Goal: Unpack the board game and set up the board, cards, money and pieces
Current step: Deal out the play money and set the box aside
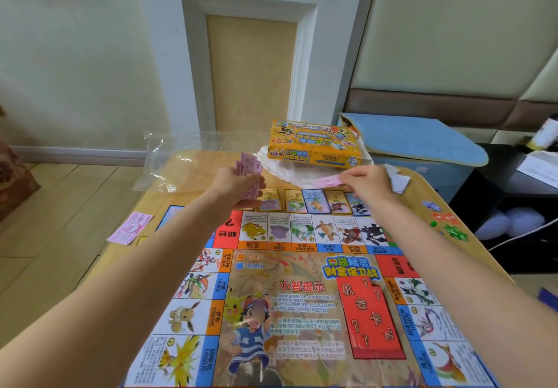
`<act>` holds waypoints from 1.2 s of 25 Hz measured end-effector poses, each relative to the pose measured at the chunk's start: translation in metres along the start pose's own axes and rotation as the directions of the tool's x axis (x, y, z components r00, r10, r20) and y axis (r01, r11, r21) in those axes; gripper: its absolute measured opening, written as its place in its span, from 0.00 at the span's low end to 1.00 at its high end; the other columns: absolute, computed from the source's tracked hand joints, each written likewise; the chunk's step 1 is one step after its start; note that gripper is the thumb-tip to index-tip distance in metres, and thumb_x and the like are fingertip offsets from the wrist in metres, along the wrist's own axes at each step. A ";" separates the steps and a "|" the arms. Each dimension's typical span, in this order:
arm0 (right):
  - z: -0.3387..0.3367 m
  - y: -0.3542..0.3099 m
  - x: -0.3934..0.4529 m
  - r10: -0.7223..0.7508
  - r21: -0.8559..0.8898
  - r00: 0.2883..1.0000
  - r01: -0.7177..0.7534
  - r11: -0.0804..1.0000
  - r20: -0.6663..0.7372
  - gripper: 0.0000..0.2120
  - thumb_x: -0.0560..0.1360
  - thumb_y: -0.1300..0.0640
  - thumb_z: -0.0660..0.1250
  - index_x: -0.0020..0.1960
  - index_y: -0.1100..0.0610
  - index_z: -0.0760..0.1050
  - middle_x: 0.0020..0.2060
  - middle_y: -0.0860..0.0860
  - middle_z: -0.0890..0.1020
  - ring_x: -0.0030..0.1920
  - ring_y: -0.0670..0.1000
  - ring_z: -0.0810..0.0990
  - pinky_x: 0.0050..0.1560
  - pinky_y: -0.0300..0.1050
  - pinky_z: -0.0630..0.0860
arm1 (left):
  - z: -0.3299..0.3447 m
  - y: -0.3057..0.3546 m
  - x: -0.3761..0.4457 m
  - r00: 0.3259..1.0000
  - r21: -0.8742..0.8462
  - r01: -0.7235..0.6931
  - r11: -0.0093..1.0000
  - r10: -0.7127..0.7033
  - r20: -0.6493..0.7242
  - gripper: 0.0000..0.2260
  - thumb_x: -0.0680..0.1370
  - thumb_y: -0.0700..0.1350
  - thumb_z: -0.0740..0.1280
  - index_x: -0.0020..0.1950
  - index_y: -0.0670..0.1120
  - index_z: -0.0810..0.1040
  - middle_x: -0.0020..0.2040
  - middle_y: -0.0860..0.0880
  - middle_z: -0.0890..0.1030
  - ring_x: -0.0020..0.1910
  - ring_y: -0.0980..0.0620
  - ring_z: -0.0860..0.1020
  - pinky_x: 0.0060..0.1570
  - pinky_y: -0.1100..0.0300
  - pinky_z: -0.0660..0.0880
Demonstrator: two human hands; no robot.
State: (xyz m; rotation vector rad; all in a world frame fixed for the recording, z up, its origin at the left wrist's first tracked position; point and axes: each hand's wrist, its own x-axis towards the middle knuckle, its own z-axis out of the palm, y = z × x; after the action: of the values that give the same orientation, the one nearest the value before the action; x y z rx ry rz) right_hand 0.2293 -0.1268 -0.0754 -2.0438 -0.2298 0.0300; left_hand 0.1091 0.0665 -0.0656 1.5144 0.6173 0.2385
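The game board [302, 306] lies unfolded on the wooden table [419, 194], a red card deck [371, 321] lying on its middle right. My left hand [238, 186] grips a fanned stack of pink money notes [249, 167] above the board's far edge. My right hand [367, 180] pinches a single pink note [324, 181] and holds it flat over a row of property cards [314, 201] laid along the far side of the board. More pink notes [130, 227] lie on the table's left side.
The yellow game box [314, 143] sits at the table's far end on white packaging [290, 173]. A clear plastic bag [181, 161] lies at far left. Small coloured pieces [447, 221] are scattered at the right edge. A blue-cushioned stool [422, 139] stands beyond.
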 end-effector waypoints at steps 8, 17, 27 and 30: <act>-0.027 0.026 0.015 0.095 -0.093 0.995 -0.096 0.991 -0.019 0.05 0.75 0.62 0.67 0.47 0.57 0.81 0.46 0.53 0.81 0.49 0.53 0.77 0.50 0.46 0.74 | 0.028 0.004 -0.006 0.996 -0.002 -0.015 1.000 0.015 0.085 0.01 0.79 0.39 0.63 0.49 0.42 0.74 0.41 0.47 0.79 0.39 0.52 0.78 0.27 0.63 0.78; -0.025 0.023 0.015 -0.015 -0.388 0.998 0.040 0.921 0.066 0.06 0.74 0.64 0.67 0.50 0.60 0.80 0.50 0.54 0.81 0.54 0.53 0.77 0.48 0.40 0.70 | 0.063 0.004 -0.008 0.992 0.005 0.000 1.000 -0.001 0.123 0.05 0.79 0.39 0.63 0.43 0.43 0.74 0.41 0.47 0.80 0.39 0.53 0.78 0.28 0.63 0.78; -0.043 0.023 0.011 -0.042 -0.099 0.987 0.058 0.993 0.152 0.09 0.75 0.64 0.66 0.54 0.57 0.76 0.35 0.47 0.74 0.37 0.46 0.73 0.33 0.37 0.66 | 0.070 0.000 -0.011 0.989 0.042 0.031 0.999 -0.037 0.144 0.04 0.78 0.40 0.64 0.44 0.42 0.74 0.43 0.47 0.80 0.39 0.53 0.79 0.29 0.63 0.78; -0.046 0.024 0.009 -0.011 -0.262 0.940 0.106 0.959 0.341 0.09 0.75 0.65 0.64 0.53 0.56 0.78 0.35 0.50 0.73 0.34 0.47 0.69 0.34 0.38 0.64 | 0.073 -0.001 -0.013 0.982 0.070 0.094 0.993 -0.104 0.157 0.08 0.78 0.40 0.65 0.55 0.39 0.74 0.41 0.47 0.80 0.37 0.54 0.79 0.25 0.63 0.78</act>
State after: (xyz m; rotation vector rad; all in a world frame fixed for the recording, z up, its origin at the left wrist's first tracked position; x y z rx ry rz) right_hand 0.2478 -0.1764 -0.0742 -2.3021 -0.5357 0.3302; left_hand 0.1357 -0.0026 -0.0683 1.5406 0.5739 0.0211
